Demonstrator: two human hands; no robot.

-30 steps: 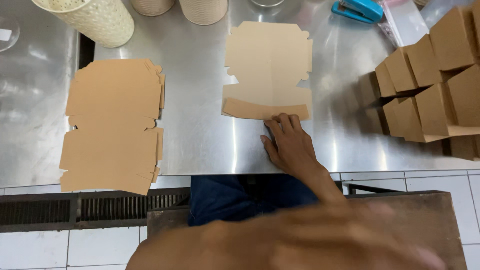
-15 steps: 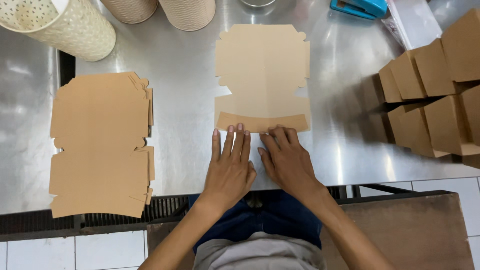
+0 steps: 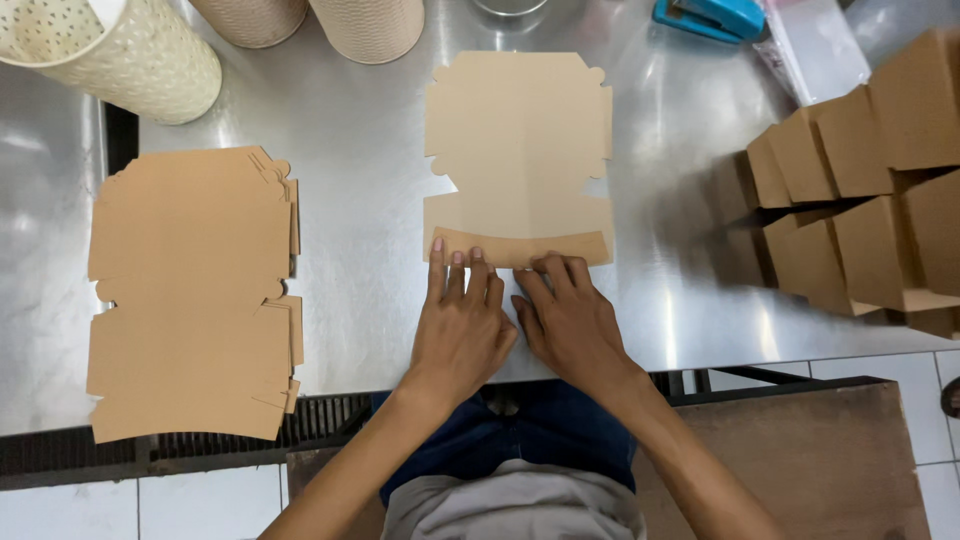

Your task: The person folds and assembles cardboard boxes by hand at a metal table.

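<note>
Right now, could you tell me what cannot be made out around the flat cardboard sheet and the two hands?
Head view only:
- Flat cardboard sheet: near edge hidden under fingertips of left hand and right hand.
- Folded boxes: cut off by right edge.
- Blue stapler: cut off by top edge.

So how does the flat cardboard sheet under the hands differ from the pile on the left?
The cardboard sheet is single, paler, its near flap folded up under both hands; the left pile is several darker sheets, untouched and unfolded. Both lie flat on the steel table, cut with notched edges.
</note>
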